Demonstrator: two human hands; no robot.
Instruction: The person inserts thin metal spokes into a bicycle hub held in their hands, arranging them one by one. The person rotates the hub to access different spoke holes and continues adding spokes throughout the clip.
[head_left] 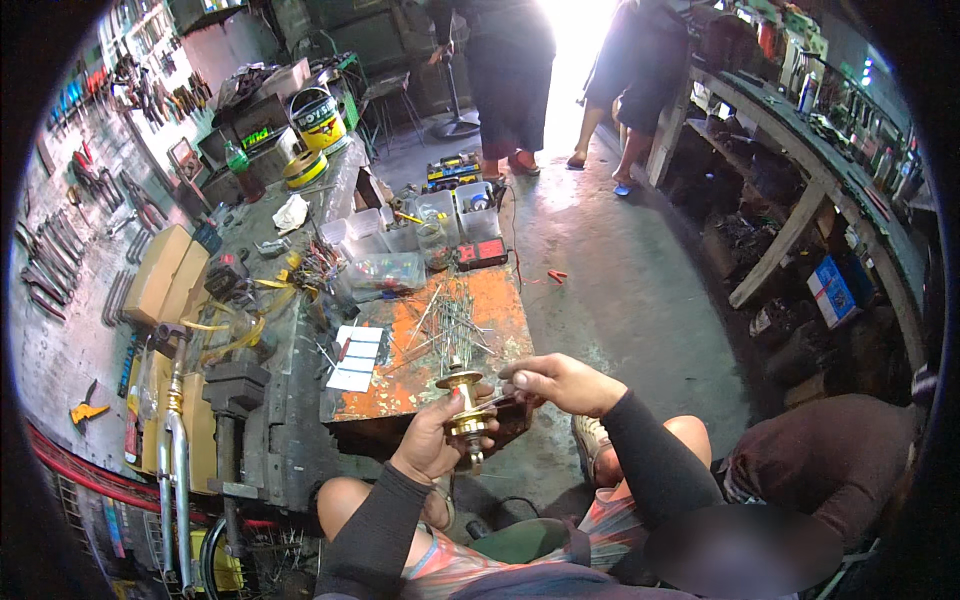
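A gold bicycle hub (467,425) stands nearly upright in my left hand (428,440), whose fingers wrap round its body between and below the flanges. Just to its right, my right hand (568,384) is closed in a pinch by the hub's lower flange. A thin metal spoke, only partly visible, runs from those fingertips toward the flange. Beyond the hub, a loose heap of spokes (446,318) lies on the worn orange table top (392,398). A white sheet of paper (356,358) lies to the left.
Clear plastic bins (400,236) and a red case (482,253) sit at the table's far end. A bench vise (236,388) stands left. Red-handled pliers (557,276) lie on the floor. Two people stand by the bright doorway; another person (830,460) is close on my right.
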